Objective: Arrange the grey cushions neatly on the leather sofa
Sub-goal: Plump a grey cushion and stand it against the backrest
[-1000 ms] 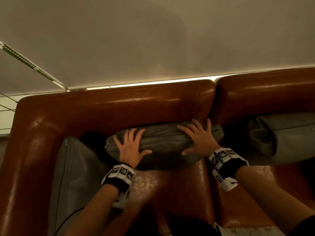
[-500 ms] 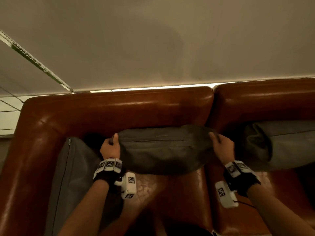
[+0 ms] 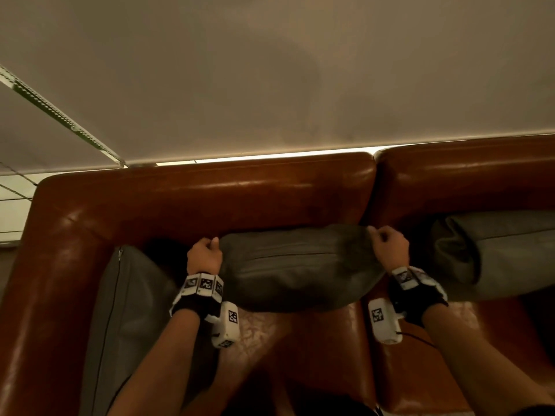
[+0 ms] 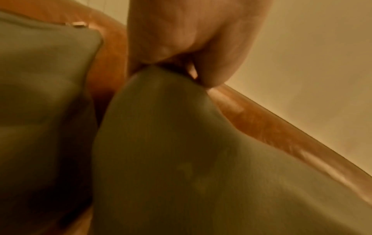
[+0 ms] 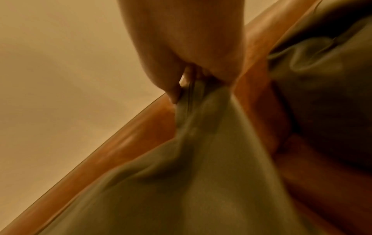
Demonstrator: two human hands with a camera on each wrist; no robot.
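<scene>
A grey cushion (image 3: 295, 267) stands on edge against the backrest of the brown leather sofa (image 3: 210, 199), over its left seat. My left hand (image 3: 207, 250) pinches the cushion's upper left corner (image 4: 161, 79). My right hand (image 3: 387, 246) pinches its upper right corner (image 5: 193, 101), where the fabric bunches. A second grey cushion (image 3: 129, 319) leans in the sofa's left corner by the armrest. A third grey cushion (image 3: 495, 253) leans against the backrest over the right seat.
A plain beige wall (image 3: 270, 70) rises behind the sofa. The armrest (image 3: 45, 295) closes off the left side. Bare worn leather of the seat (image 3: 300, 340) shows in front of the middle cushion.
Both hands went from lying flat on the middle cushion's top to pinching its two upper corners. The cushion now stands taller and more spread out against the backrest.
</scene>
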